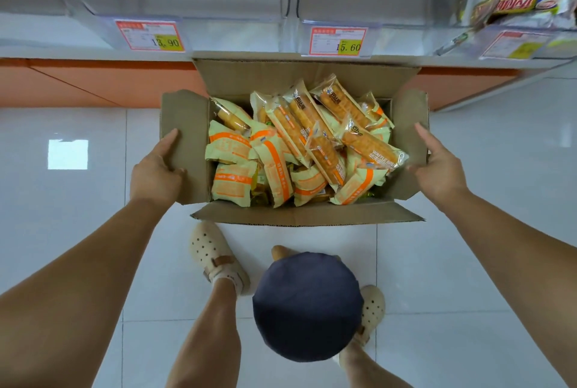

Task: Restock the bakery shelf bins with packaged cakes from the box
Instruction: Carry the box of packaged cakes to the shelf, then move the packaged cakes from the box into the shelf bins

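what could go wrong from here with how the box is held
1. The left hand and right hand grip the box only by its side flaps. If it is lifted that way, a flap might bend or tear and tip it.
2. The packaged cakes are heaped loosely up to the rim, so a tilt could spill some onto the floor.

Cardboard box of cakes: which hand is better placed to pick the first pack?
Probably the right. The right hand holds the brown cardboard box's right flap, its fingers beside the topmost clear-wrapped waffle cake pack. The left hand grips the left flap, farther from it.
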`<action>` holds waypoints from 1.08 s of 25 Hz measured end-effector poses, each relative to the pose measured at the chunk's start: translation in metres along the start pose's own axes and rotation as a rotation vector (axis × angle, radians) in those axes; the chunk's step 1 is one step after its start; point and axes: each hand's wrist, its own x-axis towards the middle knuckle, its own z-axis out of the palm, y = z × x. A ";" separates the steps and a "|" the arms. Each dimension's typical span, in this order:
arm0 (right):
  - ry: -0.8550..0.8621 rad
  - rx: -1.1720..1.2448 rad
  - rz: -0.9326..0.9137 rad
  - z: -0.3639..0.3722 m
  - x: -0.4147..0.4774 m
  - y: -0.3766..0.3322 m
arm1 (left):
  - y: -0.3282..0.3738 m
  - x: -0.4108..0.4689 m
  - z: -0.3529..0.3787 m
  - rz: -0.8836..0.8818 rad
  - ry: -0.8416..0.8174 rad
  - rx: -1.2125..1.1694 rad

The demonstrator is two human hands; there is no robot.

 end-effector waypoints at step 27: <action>-0.210 -0.342 -0.534 0.059 0.072 -0.047 | 0.131 0.062 0.123 0.583 -0.181 0.225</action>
